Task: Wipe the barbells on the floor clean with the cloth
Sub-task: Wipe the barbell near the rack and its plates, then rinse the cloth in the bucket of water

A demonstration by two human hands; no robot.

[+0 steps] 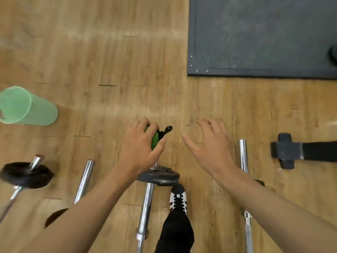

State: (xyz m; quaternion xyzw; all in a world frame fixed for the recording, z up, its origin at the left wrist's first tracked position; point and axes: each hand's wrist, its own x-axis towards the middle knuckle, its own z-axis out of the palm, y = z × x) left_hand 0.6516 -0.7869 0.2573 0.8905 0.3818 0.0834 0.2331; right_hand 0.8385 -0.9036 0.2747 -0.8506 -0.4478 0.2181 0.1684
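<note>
With a green bottle [156, 140] gripped in the left hand [140, 150] and the right hand [211, 145] spread empty, the middle barbell [146, 207] is best sprayed evenly first.
</note>
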